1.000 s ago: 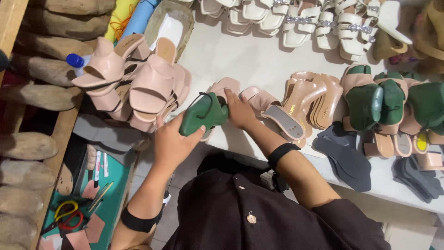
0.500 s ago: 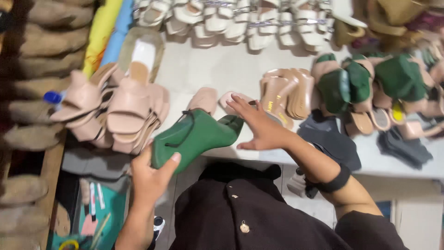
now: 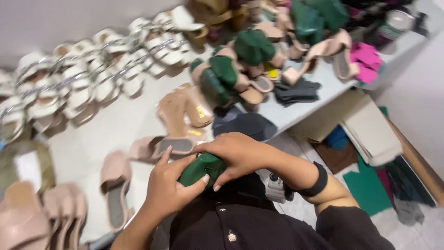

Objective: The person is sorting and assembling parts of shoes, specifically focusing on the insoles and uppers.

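Both hands meet over a dark green, smooth leather-like shoe upper point(image 3: 202, 169), held close to the person's chest at the near edge of the pale grey counter point(image 3: 106, 125). The left hand point(image 3: 172, 183) cups the piece from the left and below, thumb pressed along its near side, its grip clenched on the green material. The right hand point(image 3: 236, 155) lies over the top from the right, fingers curled down around it, grasping the same piece. A black band point(image 3: 318, 180) circles the right wrist.

Just beyond the hands on the counter lies a beige heeled sandal with a yellow sticker point(image 3: 185, 113), and to the left of it a pale pink slide sandal point(image 3: 115, 178) rests flat. Further left, at the near corner, more pink sandals point(image 3: 41, 217) are bunched together. A long row of white strappy sandals point(image 3: 83, 83) runs along the far left. To the far right sit sandals with green uppers on tan soles point(image 3: 226, 74), dark grey flat insoles point(image 3: 296, 90) and a bright pink piece point(image 3: 365, 58). Below the counter's right end lean flat brown cardboard sheets point(image 3: 370, 129).
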